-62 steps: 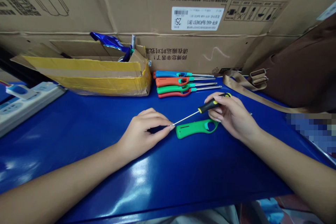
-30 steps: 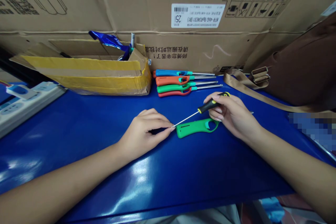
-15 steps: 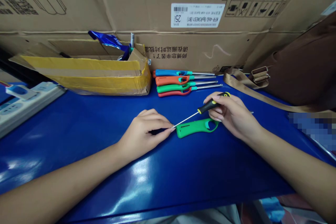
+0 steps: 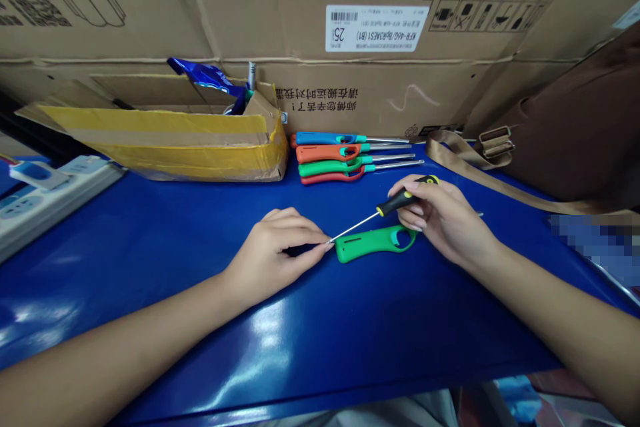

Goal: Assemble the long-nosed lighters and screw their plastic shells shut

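A screwdriver (image 4: pixel 400 201) with a black and yellow handle is gripped in my right hand (image 4: pixel 440 217), its thin shaft slanting down to the left. Its tip meets the thumb and forefinger of my left hand (image 4: pixel 280 247), which are pinched together. Whatever small thing lies between those fingertips is too small to make out. Just under the shaft, a green long-nosed lighter (image 4: pixel 367 245) lies on the blue table. My right hand hides part of its nozzle end.
Several more long-nosed lighters (image 4: pixel 330 153) lie in a stack at the back. To their left stands an open cardboard box (image 4: pixel 200 140) with yellow tape. A power strip (image 4: pixel 60 193) sits far left; a brown strap (image 4: pixel 500 180) trails at right. A large carton (image 4: pixel 250 13) walls the back.
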`<action>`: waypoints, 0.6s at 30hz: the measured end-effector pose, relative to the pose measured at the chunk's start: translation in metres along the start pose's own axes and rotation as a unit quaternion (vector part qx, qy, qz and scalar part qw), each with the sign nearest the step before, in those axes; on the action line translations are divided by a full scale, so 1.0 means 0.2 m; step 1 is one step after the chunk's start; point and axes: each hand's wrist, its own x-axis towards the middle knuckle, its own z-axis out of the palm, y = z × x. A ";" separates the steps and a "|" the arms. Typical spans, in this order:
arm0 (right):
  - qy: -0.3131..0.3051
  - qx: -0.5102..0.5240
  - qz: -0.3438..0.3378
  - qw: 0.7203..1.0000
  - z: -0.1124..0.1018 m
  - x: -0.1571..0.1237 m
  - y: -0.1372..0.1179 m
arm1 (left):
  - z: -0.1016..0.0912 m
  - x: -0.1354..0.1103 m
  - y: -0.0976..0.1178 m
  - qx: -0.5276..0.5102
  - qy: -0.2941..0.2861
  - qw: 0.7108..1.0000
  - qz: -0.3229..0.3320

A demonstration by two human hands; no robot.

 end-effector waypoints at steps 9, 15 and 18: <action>0.005 -0.017 -0.017 1.000 0.01 0.00 -0.01 | 0.00 0.00 0.00 -0.010 -0.001 1.000 -0.007; 0.008 -0.044 -0.050 0.998 0.01 -0.02 -0.01 | 0.00 -0.01 0.00 -0.006 0.001 1.000 -0.002; 0.001 -0.054 -0.059 0.997 0.00 -0.02 -0.01 | 0.00 -0.01 0.00 -0.006 0.001 1.000 -0.001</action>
